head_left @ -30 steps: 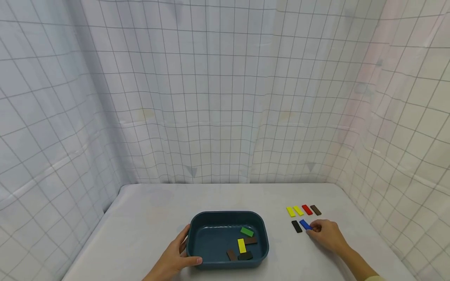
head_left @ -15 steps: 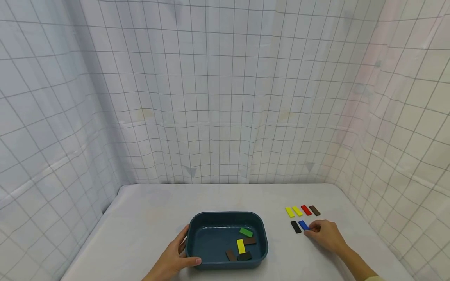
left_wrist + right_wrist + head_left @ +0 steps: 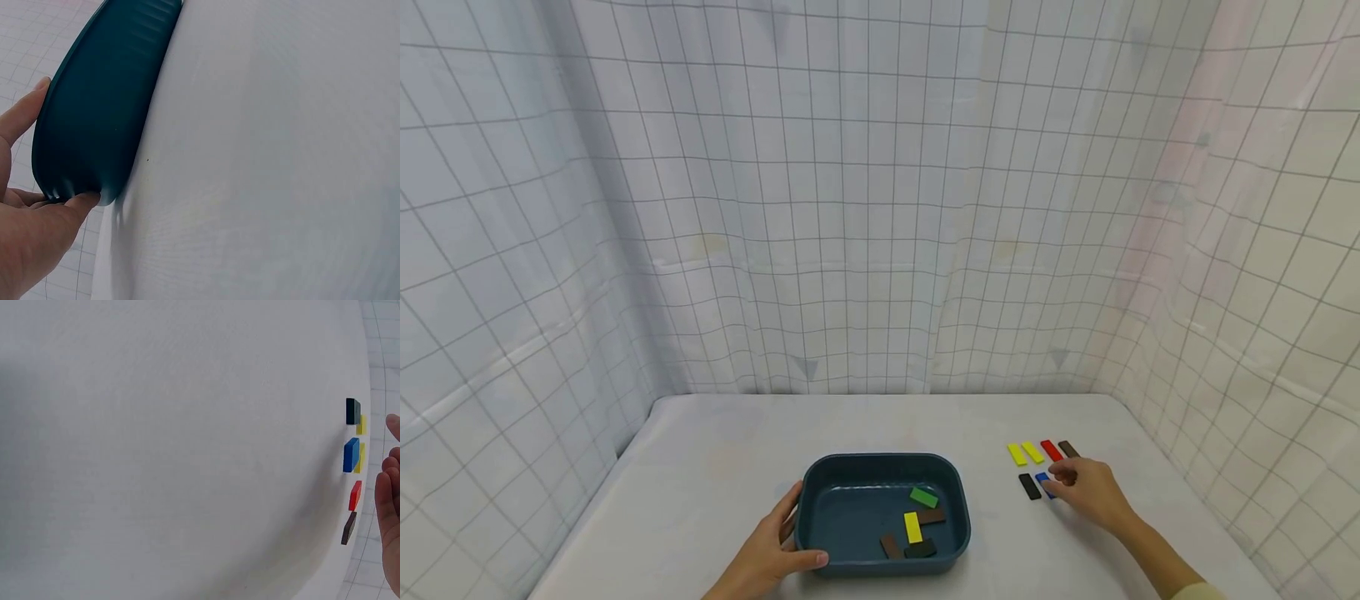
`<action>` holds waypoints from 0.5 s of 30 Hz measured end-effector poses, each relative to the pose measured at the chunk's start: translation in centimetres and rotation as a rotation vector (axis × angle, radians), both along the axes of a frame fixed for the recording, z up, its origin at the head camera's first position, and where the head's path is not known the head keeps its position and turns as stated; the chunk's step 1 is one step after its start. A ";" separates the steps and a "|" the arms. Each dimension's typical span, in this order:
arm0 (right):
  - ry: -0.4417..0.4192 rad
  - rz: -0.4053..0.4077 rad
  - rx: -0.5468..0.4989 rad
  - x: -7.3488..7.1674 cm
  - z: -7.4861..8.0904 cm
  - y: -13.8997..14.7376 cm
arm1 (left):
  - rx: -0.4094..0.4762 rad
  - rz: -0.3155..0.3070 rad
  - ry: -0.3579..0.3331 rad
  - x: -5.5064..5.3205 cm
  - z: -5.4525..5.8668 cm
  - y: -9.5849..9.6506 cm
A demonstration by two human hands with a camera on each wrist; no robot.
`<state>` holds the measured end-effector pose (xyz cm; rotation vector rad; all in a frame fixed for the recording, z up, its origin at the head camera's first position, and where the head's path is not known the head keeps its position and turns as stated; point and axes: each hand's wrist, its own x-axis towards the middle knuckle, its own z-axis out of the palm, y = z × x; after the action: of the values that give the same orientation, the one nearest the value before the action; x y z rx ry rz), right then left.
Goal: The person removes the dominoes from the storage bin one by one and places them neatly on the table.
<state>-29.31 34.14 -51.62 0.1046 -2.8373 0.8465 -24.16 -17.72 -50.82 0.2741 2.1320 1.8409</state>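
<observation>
My left hand (image 3: 763,550) grips the left end of a dark teal rectangular tub (image 3: 883,568), thumb at its front corner and fingers along its side. In the left wrist view, the fingertips press on the tub's wall (image 3: 94,125). Over at the right, my right hand (image 3: 1093,496) hovers just above a blue tile (image 3: 1042,478), partly covering it. Thumb and fingers stand apart with nothing between them in the right wrist view, where the blue tile (image 3: 351,455) lies on the table. Beside it on the left is a black tile (image 3: 1030,487).
Behind the blue and black tiles runs a row of two yellow tiles (image 3: 1017,454), a red tile (image 3: 1051,450) and a brown tile (image 3: 1067,449). Inside the tub lie a green tile (image 3: 923,497), a yellow tile (image 3: 912,527) and several dark ones. Gridded white curtains (image 3: 880,250) enclose the table.
My right hand has come off the blue tile and lifted slightly up and away, its fingers spreading. The blue tile stays beside the black one. The left hand keeps its hold on the tub.
</observation>
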 end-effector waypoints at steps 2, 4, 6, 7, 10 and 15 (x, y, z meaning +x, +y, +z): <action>0.009 0.005 -0.003 -0.1 0.4 -0.5 | -0.014 0.000 0.007 0.0 0.0 0.0; 0.026 0.019 -0.012 -0.1 0.7 -1.1 | -0.014 0.000 0.004 0.0 0.0 0.0; 0.051 0.043 -0.026 -0.2 1.0 -1.6 | -0.007 -0.001 -0.001 0.0 0.0 0.0; 0.068 0.059 -0.032 -0.3 1.1 -1.9 | -0.003 -0.001 -0.003 0.0 0.0 0.0; 0.113 0.119 -0.060 -0.6 1.4 -2.8 | 0.011 -0.004 -0.007 0.0 0.0 -0.1; 0.196 0.234 -0.093 -0.8 2.2 -4.6 | 0.001 -0.002 -0.007 -0.1 0.0 -0.1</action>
<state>-30.14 29.57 -49.46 0.4874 -2.6318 0.9541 -24.24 -17.79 -50.80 0.2698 2.1252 1.8392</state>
